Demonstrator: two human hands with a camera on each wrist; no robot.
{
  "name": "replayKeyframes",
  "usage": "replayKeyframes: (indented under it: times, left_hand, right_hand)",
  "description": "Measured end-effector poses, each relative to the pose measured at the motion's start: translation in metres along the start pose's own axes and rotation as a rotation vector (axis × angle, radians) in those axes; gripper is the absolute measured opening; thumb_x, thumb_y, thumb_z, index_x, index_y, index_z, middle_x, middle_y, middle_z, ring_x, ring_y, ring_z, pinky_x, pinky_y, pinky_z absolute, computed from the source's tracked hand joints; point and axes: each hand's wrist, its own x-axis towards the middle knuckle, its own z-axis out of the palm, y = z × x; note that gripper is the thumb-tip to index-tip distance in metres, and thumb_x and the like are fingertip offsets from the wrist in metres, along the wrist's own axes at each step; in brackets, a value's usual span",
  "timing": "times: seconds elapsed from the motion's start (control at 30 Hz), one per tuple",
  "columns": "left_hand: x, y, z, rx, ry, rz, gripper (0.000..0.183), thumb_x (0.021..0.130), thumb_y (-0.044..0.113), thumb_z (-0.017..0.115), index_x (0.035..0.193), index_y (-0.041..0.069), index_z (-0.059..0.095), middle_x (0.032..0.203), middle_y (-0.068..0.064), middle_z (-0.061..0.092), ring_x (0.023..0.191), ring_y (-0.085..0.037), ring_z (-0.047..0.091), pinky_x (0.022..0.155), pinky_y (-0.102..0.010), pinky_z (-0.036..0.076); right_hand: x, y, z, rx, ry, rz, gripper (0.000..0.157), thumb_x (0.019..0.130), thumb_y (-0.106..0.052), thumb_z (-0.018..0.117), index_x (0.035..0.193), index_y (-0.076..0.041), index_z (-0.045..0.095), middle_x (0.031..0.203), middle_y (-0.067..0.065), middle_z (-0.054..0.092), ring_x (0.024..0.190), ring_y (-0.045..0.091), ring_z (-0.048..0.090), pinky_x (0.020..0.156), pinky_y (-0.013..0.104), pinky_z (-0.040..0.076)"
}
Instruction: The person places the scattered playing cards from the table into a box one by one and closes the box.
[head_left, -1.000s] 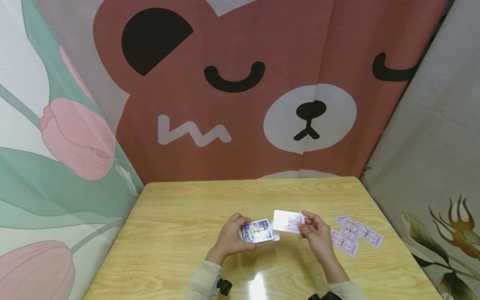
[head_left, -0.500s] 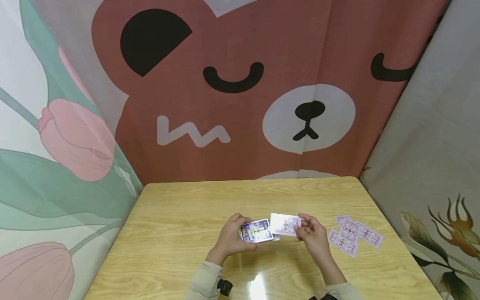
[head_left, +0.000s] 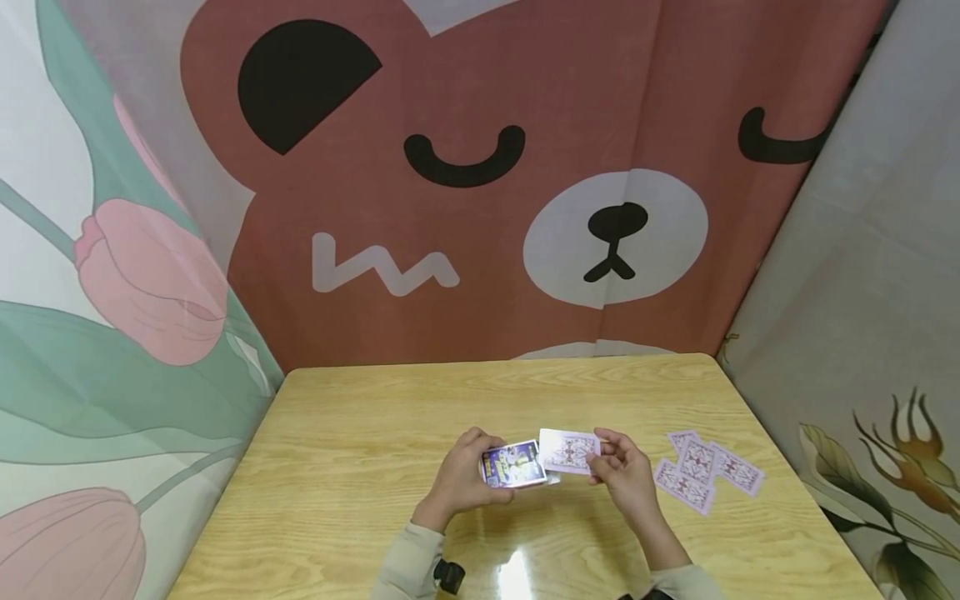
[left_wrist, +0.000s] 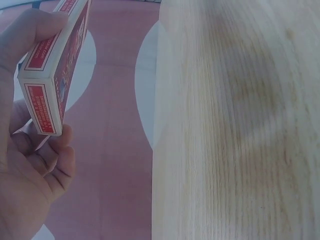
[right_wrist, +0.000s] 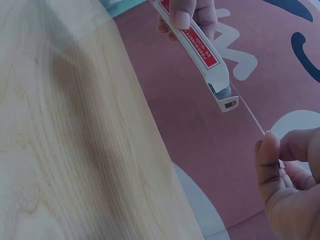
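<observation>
My left hand (head_left: 459, 475) grips a small card box (head_left: 513, 464) by its sides, thumb along one narrow edge. The box has a purple and yellow printed face in the head view; red and white sides show in the left wrist view. Its flap (right_wrist: 228, 103) hangs open at the end toward my right hand. My right hand (head_left: 626, 475) pinches a playing card (head_left: 568, 451) between thumb and fingers, patterned back up. The card's far edge overlaps the box's open end in the head view. Seen edge-on in the right wrist view, the card (right_wrist: 250, 111) reaches to the box's opening.
Several playing cards (head_left: 697, 463) lie overlapping, backs up, to the right of my right hand. They rest on a wooden table (head_left: 360, 417). A bear-patterned curtain (head_left: 465, 233) hangs behind the table, with more printed curtains at both sides.
My right hand has moved slightly left and down, bringing the card closer over the box's open end. The left hand and box have stayed almost still.
</observation>
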Motion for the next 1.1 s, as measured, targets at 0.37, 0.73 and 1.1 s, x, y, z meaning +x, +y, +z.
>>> replayKeyframes:
  times: [0.37,0.73,1.1]
  left_hand:
    - [0.0,-0.001,0.0,0.002,0.012,0.002,0.063,0.048,0.032,0.085,0.104,0.008,0.065,0.092,0.007,0.051,0.079,-0.008,0.047,0.07,-0.021,0.044]
    - [-0.001,0.0,0.001,-0.001,0.001,0.03,0.064,0.048,0.032,0.086,0.104,0.009,0.066,0.092,0.008,0.052,0.08,-0.007,0.047,0.071,-0.021,0.044]
    - [-0.001,0.0,-0.001,0.011,0.0,0.036,0.064,0.048,0.033,0.086,0.105,0.01,0.065,0.092,0.008,0.051,0.08,-0.007,0.047,0.07,-0.021,0.044]
  right_hand:
    - [-0.005,-0.001,0.0,-0.014,-0.049,-0.027,0.042,0.078,0.015,0.06,0.119,0.011,0.051,0.088,0.019,0.051,0.061,0.012,0.053,0.054,0.029,0.051]
    - [-0.004,-0.001,0.01,-0.008,-0.118,-0.033,0.043,0.078,0.017,0.059,0.12,0.012,0.051,0.084,0.016,0.051,0.059,0.013,0.052,0.05,0.024,0.048]
    - [-0.004,-0.003,0.006,-0.093,-0.116,-0.016,0.04,0.081,0.01,0.059,0.121,0.007,0.053,0.087,0.018,0.055,0.065,0.014,0.055,0.053,0.031,0.05]
